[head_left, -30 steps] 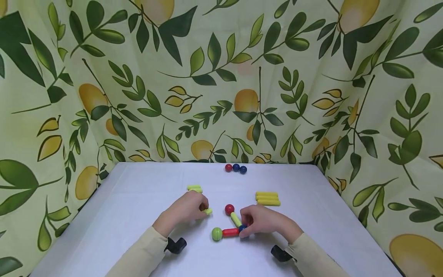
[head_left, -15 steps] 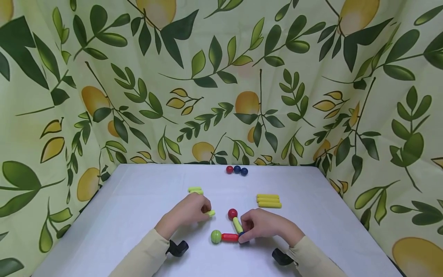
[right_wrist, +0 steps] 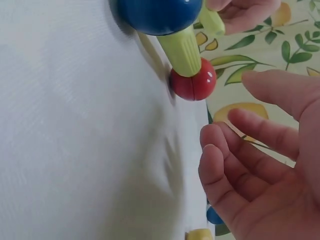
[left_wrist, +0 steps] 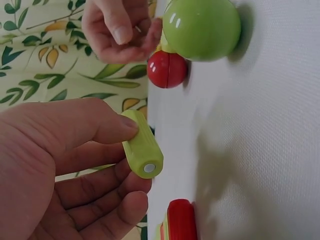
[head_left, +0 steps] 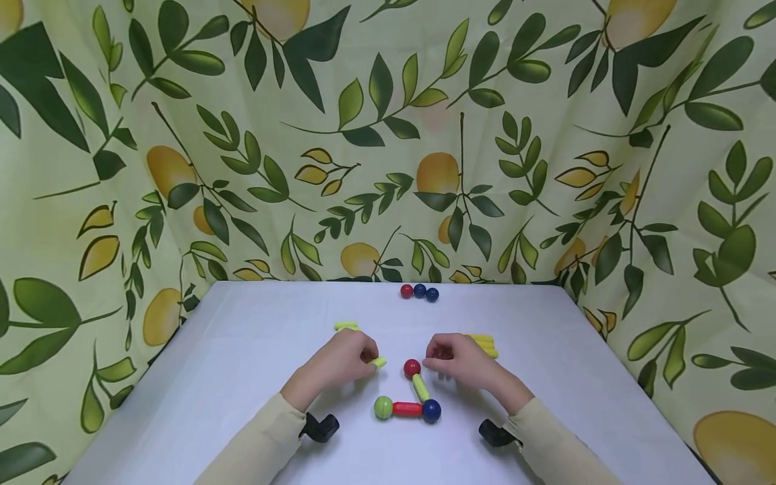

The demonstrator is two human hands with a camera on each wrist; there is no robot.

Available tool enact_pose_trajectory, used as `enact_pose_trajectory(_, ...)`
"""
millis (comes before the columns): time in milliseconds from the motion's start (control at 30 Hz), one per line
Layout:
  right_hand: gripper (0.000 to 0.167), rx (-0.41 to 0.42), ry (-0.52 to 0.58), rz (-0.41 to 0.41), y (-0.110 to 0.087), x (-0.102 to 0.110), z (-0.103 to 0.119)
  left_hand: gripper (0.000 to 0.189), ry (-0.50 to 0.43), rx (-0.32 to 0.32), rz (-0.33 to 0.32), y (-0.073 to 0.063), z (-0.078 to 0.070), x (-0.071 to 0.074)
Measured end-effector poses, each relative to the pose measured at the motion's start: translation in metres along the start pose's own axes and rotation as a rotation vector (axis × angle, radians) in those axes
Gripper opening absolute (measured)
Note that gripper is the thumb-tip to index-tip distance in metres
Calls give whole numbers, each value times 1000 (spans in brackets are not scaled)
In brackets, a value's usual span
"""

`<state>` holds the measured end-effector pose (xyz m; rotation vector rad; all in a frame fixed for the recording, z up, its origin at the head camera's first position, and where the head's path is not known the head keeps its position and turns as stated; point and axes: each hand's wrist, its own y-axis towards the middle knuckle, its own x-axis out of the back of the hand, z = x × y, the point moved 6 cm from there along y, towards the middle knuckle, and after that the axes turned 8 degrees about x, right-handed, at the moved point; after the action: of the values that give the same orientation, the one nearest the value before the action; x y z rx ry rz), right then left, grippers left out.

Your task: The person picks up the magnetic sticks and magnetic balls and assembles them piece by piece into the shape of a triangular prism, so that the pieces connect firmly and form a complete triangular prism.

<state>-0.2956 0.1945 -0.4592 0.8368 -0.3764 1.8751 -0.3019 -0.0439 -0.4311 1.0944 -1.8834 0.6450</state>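
A light-green magnetic rod (left_wrist: 142,145) is pinched between thumb and fingers of my left hand (head_left: 342,357), a metal disc showing at its end. My right hand (head_left: 463,360) hovers right of the red ball (head_left: 412,368), its fingers loosely bent and holding nothing. On the table stands a joined chain: a green ball (head_left: 383,407), a red rod (head_left: 407,409), a blue ball (head_left: 431,410), a second light-green rod (head_left: 421,387) and that red ball. Both hands are apart from the chain.
Yellow rods (head_left: 483,340) lie side by side behind my right hand, partly hidden. More light-green rods (head_left: 347,326) lie beyond my left hand. At the table's far edge sit a red ball (head_left: 407,291) and two blue balls (head_left: 426,293). A patterned curtain (head_left: 388,168) surrounds the table.
My right hand has let go of the blue ball and moved up and away towards the red ball's right side. The left hand still pinches its light-green rod, shifted slightly right.
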Motion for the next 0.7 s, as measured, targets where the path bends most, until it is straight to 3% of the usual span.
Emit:
enact_pose_trajectory(267, 32, 1, 103, 17, 9, -6, -8, 6, -37, 54, 18, 5, -1, -1)
enact_pose_trajectory(533, 35, 10, 151, 97, 11, -20, -8, 7, -60, 41, 26, 7, -6, -4)
enact_pose_trajectory(700, 30, 21, 150, 101, 13, -24, -9, 7, -46, 48, 21, 8, -7, 0)
